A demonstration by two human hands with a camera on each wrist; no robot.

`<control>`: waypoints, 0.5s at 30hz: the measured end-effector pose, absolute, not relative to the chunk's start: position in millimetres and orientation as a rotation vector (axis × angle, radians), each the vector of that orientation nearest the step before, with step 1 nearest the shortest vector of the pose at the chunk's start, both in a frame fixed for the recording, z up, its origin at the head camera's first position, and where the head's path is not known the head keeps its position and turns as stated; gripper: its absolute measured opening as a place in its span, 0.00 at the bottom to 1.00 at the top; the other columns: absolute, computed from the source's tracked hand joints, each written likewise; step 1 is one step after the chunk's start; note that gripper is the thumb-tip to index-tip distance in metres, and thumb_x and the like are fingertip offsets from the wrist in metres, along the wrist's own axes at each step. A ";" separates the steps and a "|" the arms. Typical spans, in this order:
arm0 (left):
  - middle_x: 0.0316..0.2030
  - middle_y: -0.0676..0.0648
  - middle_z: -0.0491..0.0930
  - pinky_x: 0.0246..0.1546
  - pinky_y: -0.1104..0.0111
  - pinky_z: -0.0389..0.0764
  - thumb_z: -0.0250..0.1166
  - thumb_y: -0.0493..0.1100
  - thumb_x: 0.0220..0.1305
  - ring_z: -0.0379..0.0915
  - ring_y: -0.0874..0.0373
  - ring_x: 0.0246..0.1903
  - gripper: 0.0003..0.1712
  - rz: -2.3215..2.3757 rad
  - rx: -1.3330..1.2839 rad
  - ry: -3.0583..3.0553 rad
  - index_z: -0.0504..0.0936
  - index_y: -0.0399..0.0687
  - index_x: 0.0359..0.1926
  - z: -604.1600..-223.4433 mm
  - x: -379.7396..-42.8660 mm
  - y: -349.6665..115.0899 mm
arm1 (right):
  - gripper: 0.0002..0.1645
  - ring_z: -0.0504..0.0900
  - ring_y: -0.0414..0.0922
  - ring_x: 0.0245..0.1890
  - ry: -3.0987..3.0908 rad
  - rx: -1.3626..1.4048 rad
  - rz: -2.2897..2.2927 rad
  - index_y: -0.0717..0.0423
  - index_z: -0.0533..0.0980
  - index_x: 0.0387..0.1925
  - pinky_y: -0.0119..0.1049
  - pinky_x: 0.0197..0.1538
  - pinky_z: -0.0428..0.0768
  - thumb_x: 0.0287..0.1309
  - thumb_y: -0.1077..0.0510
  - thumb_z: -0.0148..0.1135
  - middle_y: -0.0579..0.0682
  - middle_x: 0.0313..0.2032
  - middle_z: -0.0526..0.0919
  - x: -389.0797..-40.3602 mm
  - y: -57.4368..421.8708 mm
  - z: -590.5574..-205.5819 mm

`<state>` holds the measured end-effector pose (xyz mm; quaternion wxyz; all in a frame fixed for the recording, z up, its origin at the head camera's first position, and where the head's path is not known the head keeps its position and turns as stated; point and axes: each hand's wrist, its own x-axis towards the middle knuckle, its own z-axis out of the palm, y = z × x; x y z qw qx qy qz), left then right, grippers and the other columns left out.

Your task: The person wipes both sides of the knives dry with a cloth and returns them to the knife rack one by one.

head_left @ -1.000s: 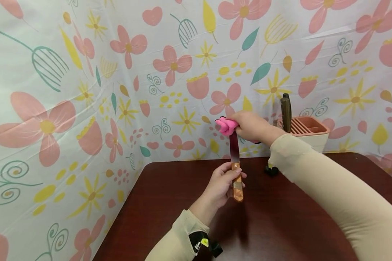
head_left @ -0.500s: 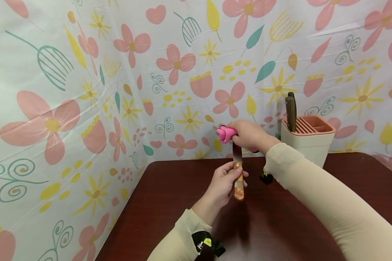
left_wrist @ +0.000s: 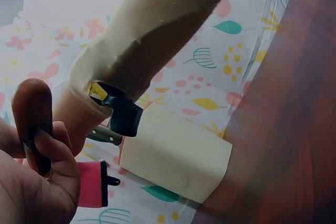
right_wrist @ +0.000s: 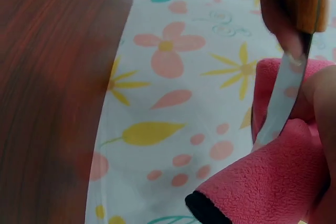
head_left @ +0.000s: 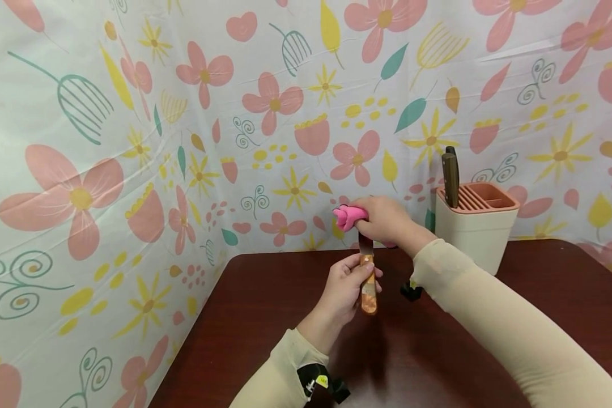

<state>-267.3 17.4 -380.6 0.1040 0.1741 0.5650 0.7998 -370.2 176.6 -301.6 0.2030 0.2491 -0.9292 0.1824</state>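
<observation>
A knife with an orange-brown wooden handle (head_left: 369,297) is held upright above the table, blade pointing up and away. My left hand (head_left: 339,289) grips that handle, thumb along its side. Around the blade (right_wrist: 283,95) is folded a pink cloth (right_wrist: 278,174) with black edging. My right hand (head_left: 385,218) pinches the cloth over the blade from above, so the knife's tip is hidden in the head view. In the left wrist view, the handle's butt end (left_wrist: 32,100) rises out of the left hand, and a flap of the cloth hangs behind it.
A cream knife block (head_left: 471,238) with a pinkish slotted top stands at the back right of the dark wooden table (head_left: 265,334). Dark-handled knives (head_left: 451,178) stick up from its slots. A flowered sheet (head_left: 290,51) hangs behind and at the left.
My right hand has slid the cloth down along the blade toward the handle, covering more of the lower blade. The left hand keeps its grip almost in place. The view has shifted slightly.
</observation>
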 end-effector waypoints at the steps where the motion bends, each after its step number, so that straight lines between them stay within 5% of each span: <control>1: 0.29 0.51 0.84 0.25 0.72 0.83 0.57 0.37 0.76 0.79 0.63 0.21 0.10 2.359 0.515 1.666 0.79 0.37 0.52 -380.6 -267.5 17.0 | 0.25 0.77 0.49 0.33 -2.588 0.697 0.518 0.46 0.81 0.58 0.44 0.38 0.76 0.58 0.53 0.63 0.51 0.39 0.87 -368.8 176.5 -302.2; 15: 0.29 0.51 0.83 0.26 0.73 0.83 0.57 0.38 0.76 0.79 0.63 0.21 0.11 2.356 0.510 1.641 0.79 0.38 0.53 -383.4 -271.2 15.5 | 0.20 0.73 0.44 0.26 -2.486 0.789 0.684 0.43 0.84 0.52 0.38 0.33 0.72 0.55 0.55 0.68 0.43 0.26 0.82 -340.7 182.9 -316.5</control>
